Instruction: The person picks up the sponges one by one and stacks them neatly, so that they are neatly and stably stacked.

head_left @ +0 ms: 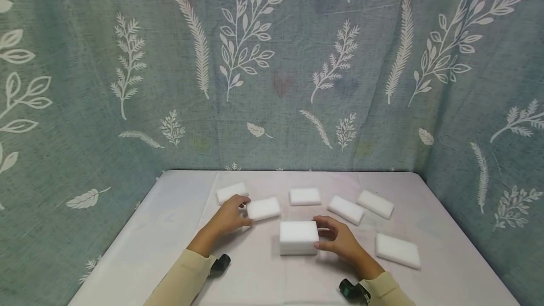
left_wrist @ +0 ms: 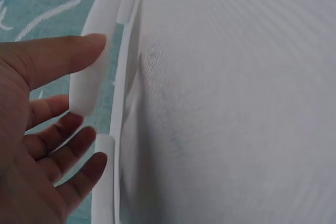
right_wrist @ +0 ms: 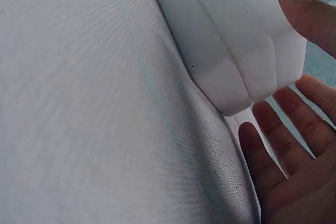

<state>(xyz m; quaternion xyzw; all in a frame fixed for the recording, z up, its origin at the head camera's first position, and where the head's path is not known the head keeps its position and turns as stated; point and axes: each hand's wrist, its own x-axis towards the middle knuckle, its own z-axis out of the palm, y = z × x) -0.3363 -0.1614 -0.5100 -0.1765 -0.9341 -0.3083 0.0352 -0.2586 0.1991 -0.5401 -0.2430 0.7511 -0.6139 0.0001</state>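
My left hand (head_left: 229,215) holds a white sponge block (head_left: 264,208) by its left end, thumb on the near side and fingers at the far side. The left wrist view has that sponge (left_wrist: 97,51) tilted and raised off the tabletop, under the thumb (left_wrist: 86,53). At the middle of the table a stack of white sponges (head_left: 299,238) stands, three layers deep in the right wrist view. Around its right end my right hand (head_left: 340,240) curls, with the thumb (right_wrist: 304,14) at the top layer and the fingers (right_wrist: 283,135) by the end face.
Another sponge (head_left: 231,192) lies behind the left hand. Further ones rest at the back middle (head_left: 305,197), back right (head_left: 345,209), far right (head_left: 376,203) and near right (head_left: 397,250). A leaf-patterned curtain (head_left: 280,60) surrounds the pale table (head_left: 170,230) on the back and sides.
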